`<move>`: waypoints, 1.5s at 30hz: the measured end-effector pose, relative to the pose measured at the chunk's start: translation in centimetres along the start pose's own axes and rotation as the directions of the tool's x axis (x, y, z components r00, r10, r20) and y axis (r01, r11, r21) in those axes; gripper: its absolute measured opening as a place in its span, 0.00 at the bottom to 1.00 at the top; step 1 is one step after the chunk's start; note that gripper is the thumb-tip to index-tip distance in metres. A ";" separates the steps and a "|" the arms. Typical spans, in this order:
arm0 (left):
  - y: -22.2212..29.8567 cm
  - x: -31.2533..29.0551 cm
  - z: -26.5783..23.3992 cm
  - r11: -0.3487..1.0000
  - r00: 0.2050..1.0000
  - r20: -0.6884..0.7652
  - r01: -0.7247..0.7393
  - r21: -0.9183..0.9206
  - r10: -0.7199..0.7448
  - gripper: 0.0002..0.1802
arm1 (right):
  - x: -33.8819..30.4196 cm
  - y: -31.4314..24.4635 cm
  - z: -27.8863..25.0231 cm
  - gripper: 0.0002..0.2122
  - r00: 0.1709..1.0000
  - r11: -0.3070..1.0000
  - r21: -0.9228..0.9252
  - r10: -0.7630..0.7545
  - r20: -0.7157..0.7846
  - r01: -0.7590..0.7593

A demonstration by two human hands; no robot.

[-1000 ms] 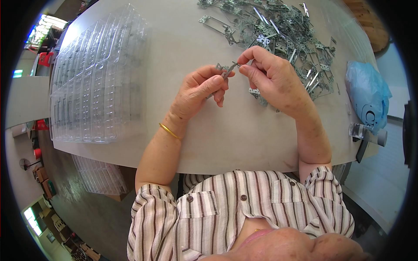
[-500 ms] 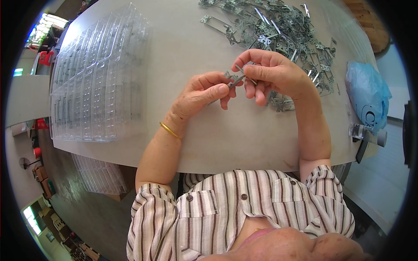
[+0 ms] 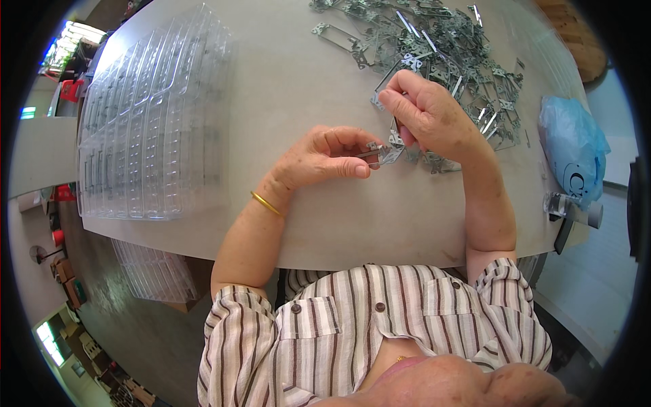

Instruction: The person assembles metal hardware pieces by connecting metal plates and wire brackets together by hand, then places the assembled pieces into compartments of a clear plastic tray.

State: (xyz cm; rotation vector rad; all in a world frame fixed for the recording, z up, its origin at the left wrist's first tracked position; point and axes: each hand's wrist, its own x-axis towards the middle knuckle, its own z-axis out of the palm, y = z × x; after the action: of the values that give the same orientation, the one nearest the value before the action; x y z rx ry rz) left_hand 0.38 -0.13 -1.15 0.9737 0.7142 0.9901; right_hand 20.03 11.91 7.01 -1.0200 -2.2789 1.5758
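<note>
My left hand point(image 3: 325, 154) is closed over the middle of the table, holding small grey metal brackets point(image 3: 390, 155) between thumb and fingers. The brackets' perforated ends stick out past the fingertips; I cannot tell how many there are. My right hand point(image 3: 428, 112), just right of it and farther away, is curled in a pinch at the near edge of the pile. A thin metal bracket point(image 3: 394, 126) shows below its fingertips, the rest hidden by the hand. Beyond lies a heap of loose silvery metal brackets point(image 3: 447, 47), tangled together.
Stacked clear plastic trays point(image 3: 152, 129) stand on the left of the pale table point(image 3: 285, 74). At the right edge are a blue plastic bag point(image 3: 573, 146) and a clear bottle point(image 3: 566, 206). More clear trays point(image 3: 154, 271) sit below the table's left front edge.
My hands, close together before at one metal piece, have moved apart. The right went farther away toward the pile and curled; the left turned slightly and came a little nearer me.
</note>
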 end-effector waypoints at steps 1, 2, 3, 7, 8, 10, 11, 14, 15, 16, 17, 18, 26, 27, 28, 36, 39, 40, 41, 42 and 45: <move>0.0 0.0 -0.1 1.000 1.000 0.001 -0.002 0.002 0.002 0.21 | -0.1 -0.3 -0.1 0.12 0.998 0.999 -0.019 0.036 -0.045 -0.037; 0.0 0.0 -0.4 1.000 1.000 0.001 -0.007 -0.005 0.007 0.22 | -0.2 -0.5 -0.1 0.12 0.993 0.997 -0.037 0.070 -0.091 -0.074; -0.1 0.1 -0.7 1.000 1.000 0.002 -0.013 -0.012 0.013 0.22 | -0.3 -0.5 -0.1 0.12 0.993 0.997 -0.038 0.067 -0.092 -0.071; -0.5 0.5 -1.3 0.965 0.972 -0.060 -0.232 -0.121 0.226 0.24 | 0.1 0.2 0.2 0.10 0.989 0.987 0.161 0.028 -0.148 -0.004; -0.3 0.5 -1.4 0.960 0.962 -0.119 -0.259 -0.104 0.247 0.27 | 0.3 0.3 0.2 0.09 0.991 0.981 0.192 0.001 -0.134 0.025; -0.1 0.6 -1.8 0.954 0.946 -0.179 -0.289 -0.080 0.271 0.30 | 0.3 0.0 0.4 0.09 0.998 0.982 0.189 0.033 -0.062 -0.021; -0.1 0.7 -2.0 0.929 0.926 -0.201 -0.347 -0.127 0.318 0.31 | 0.3 -0.2 0.6 0.09 0.998 0.980 0.184 0.069 0.011 -0.070; -0.2 0.9 -2.7 0.878 0.893 -0.229 -0.432 -0.205 0.386 0.32 | 0.8 0.4 2.0 0.10 0.981 0.981 0.130 0.125 0.146 -0.145; -0.2 0.9 -2.8 0.856 0.883 -0.235 -0.458 -0.240 0.407 0.33 | 0.9 0.3 2.5 0.11 0.974 0.977 0.130 0.147 0.173 -0.170; -0.3 0.9 -3.0 0.856 0.882 -0.235 -0.461 -0.236 0.410 0.33 | 1.1 0.3 2.9 0.11 0.975 0.978 0.129 0.142 0.173 -0.165; -0.3 0.9 -3.1 0.848 0.874 -0.227 -0.477 -0.232 0.430 0.33 | 1.2 0.2 3.3 0.11 0.964 0.962 0.187 0.159 0.213 -0.200; -0.3 0.9 -3.2 0.839 0.866 -0.220 -0.494 -0.227 0.450 0.33 | 1.3 0.2 3.6 0.11 0.952 0.941 0.242 0.172 0.254 -0.235; -0.4 1.1 -2.3 0.807 0.864 -0.208 -0.502 -0.311 0.458 0.28 | 1.8 1.2 3.1 0.10 0.959 0.817 0.520 0.129 0.254 -0.248; -0.3 1.2 -2.2 0.770 0.854 -0.207 -0.519 -0.371 0.477 0.26 | 1.8 1.3 2.8 0.09 0.973 0.790 0.578 0.094 0.212 -0.203; -0.2 1.1 -2.2 0.769 0.852 -0.207 -0.523 -0.367 0.480 0.26 | 1.7 1.2 2.6 0.08 0.983 0.757 0.634 0.063 0.170 -0.158; 0.2 0.8 -2.3 0.846 0.907 -0.051 -0.409 -0.342 0.418 0.34 | 1.0 0.3 -0.3 0.04 0.996 0.921 0.387 -0.023 -0.088 0.055; 0.4 0.8 -2.2 0.882 0.922 -0.066 -0.384 -0.273 0.381 0.36 | 0.4 -0.3 -1.2 0.04 0.994 0.972 0.221 -0.060 -0.089 0.078; 0.4 0.8 -2.2 0.883 0.924 -0.062 -0.378 -0.279 0.376 0.36 | 0.2 -0.2 -1.3 0.04 0.994 0.972 0.222 -0.052 -0.092 0.072; 0.4 0.8 -2.2 0.874 0.931 -0.083 -0.363 -0.322 0.356 0.35 | 0.0 -0.1 -1.4 0.03 0.995 0.976 0.195 -0.085 -0.061 0.095; 0.3 0.8 -2.2 0.864 0.937 -0.103 -0.349 -0.364 0.335 0.36 | -0.1 0.1 -1.5 0.03 0.993 0.978 0.169 -0.116 -0.028 0.119; -0.2 0.6 -2.6 0.890 0.944 -0.145 -0.329 -0.316 0.298 0.32 | -0.1 -0.1 -1.2 0.02 0.993 0.985 0.126 -0.119 0.026 0.115</move>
State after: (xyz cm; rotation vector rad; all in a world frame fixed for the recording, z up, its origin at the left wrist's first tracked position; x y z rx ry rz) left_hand -1.52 1.24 -2.37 0.7560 0.4465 1.4004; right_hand 20.68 12.74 7.61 -0.8199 -2.1867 1.6733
